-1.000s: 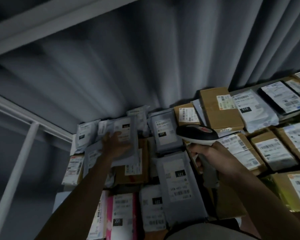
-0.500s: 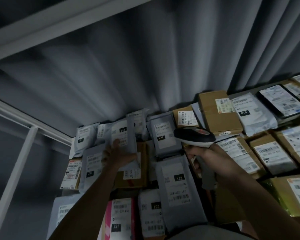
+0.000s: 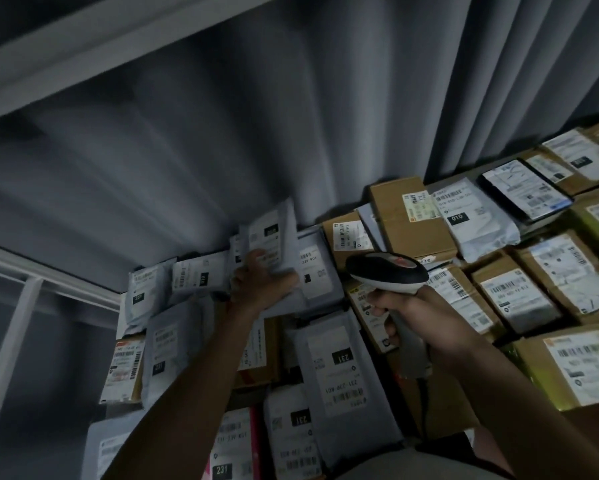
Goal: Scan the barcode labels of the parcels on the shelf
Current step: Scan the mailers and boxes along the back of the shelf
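Left hand grips a tilted grey mailer on the parcel shelf.
Right hand clasps the barcode scanner, just right of the mailer.

Grey soft parcels seen, each marked with white label and black bars. Brown boxes seen, white labels too. One pink parcel seen low down. Scanner coloured black on top, white below, red mark. Grey curtain hung behind. White shelf frame.
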